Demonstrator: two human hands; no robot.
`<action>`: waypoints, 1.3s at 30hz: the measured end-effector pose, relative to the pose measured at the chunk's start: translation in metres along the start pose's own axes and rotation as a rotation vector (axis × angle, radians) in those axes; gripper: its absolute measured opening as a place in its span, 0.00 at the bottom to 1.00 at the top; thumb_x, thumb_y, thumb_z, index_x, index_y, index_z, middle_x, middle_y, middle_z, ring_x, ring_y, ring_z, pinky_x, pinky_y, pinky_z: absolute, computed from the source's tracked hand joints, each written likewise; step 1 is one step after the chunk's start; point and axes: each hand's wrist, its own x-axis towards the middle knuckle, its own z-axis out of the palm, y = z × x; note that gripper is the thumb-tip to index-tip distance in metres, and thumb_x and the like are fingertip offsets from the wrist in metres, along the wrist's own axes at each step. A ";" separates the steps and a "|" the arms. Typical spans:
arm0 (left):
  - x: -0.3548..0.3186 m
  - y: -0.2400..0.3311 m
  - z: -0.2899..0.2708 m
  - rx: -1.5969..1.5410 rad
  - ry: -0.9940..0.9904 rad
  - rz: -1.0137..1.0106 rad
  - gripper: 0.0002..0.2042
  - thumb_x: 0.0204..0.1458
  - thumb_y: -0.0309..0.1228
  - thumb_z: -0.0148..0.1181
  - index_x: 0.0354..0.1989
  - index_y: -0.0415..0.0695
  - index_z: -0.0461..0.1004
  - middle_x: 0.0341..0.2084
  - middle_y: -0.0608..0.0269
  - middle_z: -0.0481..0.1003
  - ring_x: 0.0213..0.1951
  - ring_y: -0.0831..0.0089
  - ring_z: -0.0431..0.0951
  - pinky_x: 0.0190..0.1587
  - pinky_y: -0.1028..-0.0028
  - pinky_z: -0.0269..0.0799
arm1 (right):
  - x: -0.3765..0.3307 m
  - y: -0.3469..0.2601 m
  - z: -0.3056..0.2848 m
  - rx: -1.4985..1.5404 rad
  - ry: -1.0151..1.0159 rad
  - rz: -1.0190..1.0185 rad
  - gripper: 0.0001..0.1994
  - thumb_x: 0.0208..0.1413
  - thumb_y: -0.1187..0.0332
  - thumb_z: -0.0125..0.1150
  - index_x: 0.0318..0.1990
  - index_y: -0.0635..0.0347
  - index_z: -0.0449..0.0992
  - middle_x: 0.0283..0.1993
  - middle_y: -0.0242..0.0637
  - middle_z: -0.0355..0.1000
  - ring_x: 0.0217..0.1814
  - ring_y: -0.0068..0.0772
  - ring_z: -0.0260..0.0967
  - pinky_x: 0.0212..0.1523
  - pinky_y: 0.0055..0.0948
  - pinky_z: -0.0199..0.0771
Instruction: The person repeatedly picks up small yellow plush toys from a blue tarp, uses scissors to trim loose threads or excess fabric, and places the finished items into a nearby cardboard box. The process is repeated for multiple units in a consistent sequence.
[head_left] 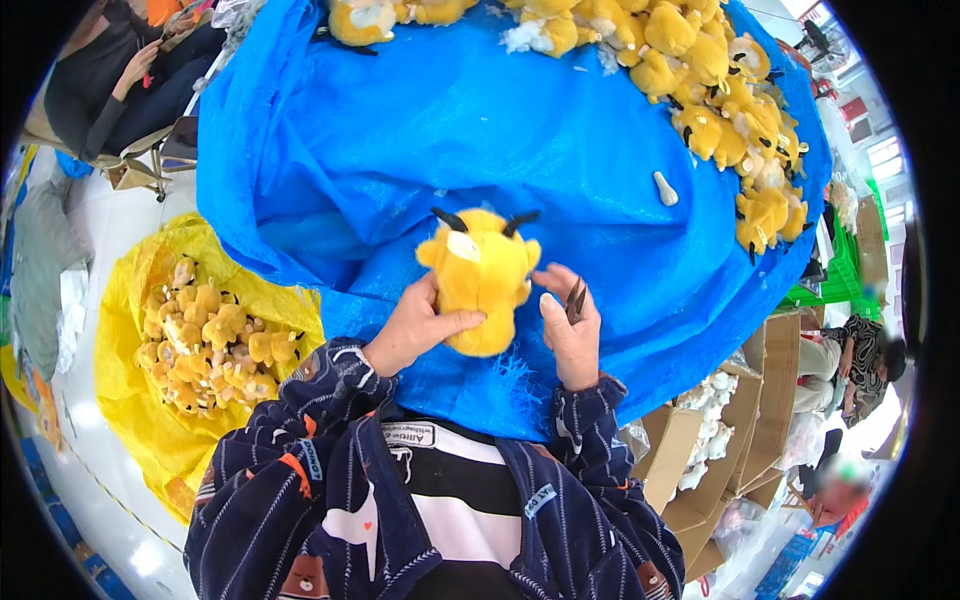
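A yellow plush toy (478,285) with dark horns and a pale patch is held up above the blue sheet. My left hand (415,328) is closed around its lower left side, thumb across the front. Just right of the toy is my right hand (572,335), its fingers bent around small dark thread snips (576,298) whose points stick up. The fingertips come close to the toy's right side; whether they touch it I cannot tell. A small white piece (665,188), narrow at one end, lies on the sheet farther right.
The blue sheet (400,120) covers the work surface, with many yellow plush toys (700,60) heaped along its far right. At left, a yellow bag (130,300) holds more toys. Cardboard boxes (755,410) with white pieces stand at right. A seated person (110,80) is at far left.
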 end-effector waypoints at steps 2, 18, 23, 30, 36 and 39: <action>-0.001 -0.008 -0.002 0.181 -0.060 0.008 0.23 0.47 0.28 0.65 0.52 0.38 0.65 0.45 0.60 0.73 0.46 0.72 0.74 0.48 0.72 0.70 | 0.006 -0.012 0.006 -0.144 0.037 -0.132 0.26 0.46 0.71 0.66 0.54 0.62 0.66 0.49 0.39 0.71 0.35 0.22 0.69 0.34 0.24 0.71; -0.061 0.112 -0.113 -0.742 -0.736 0.635 0.26 0.51 0.46 0.58 0.57 0.54 0.61 0.51 0.63 0.63 0.52 0.62 0.63 0.53 0.54 0.60 | 0.133 -0.090 -0.090 -0.698 0.556 -0.603 0.13 0.48 0.65 0.63 0.39 0.64 0.76 0.39 0.46 0.74 0.40 0.41 0.73 0.41 0.31 0.72; -0.031 0.064 -0.090 -0.591 -0.473 0.293 0.30 0.50 0.51 0.58 0.57 0.47 0.60 0.50 0.56 0.65 0.50 0.56 0.65 0.50 0.51 0.65 | 0.206 -0.092 -0.150 -1.061 0.741 -0.588 0.18 0.51 0.59 0.58 0.46 0.60 0.73 0.43 0.48 0.73 0.46 0.49 0.70 0.45 0.40 0.69; -0.007 0.046 -0.040 -0.265 -0.261 -0.052 0.20 0.56 0.43 0.53 0.50 0.41 0.65 0.43 0.54 0.71 0.44 0.63 0.73 0.48 0.63 0.69 | 0.267 -0.085 -0.180 -1.144 0.566 -0.535 0.13 0.52 0.58 0.55 0.34 0.59 0.76 0.30 0.47 0.75 0.35 0.55 0.71 0.37 0.46 0.70; -0.005 0.044 -0.035 -0.167 -0.208 -0.077 0.14 0.57 0.33 0.50 0.50 0.41 0.66 0.43 0.56 0.72 0.44 0.67 0.73 0.48 0.67 0.68 | 0.257 -0.135 -0.172 -0.198 0.550 -0.559 0.11 0.52 0.65 0.59 0.32 0.67 0.78 0.23 0.32 0.73 0.22 0.22 0.67 0.25 0.24 0.67; 0.000 0.047 -0.026 0.033 -0.153 -0.011 0.13 0.57 0.28 0.50 0.50 0.40 0.67 0.42 0.57 0.73 0.43 0.68 0.73 0.48 0.69 0.68 | 0.203 -0.174 -0.141 0.111 0.222 -0.579 0.12 0.54 0.64 0.60 0.38 0.65 0.76 0.26 0.25 0.69 0.19 0.13 0.58 0.21 0.18 0.61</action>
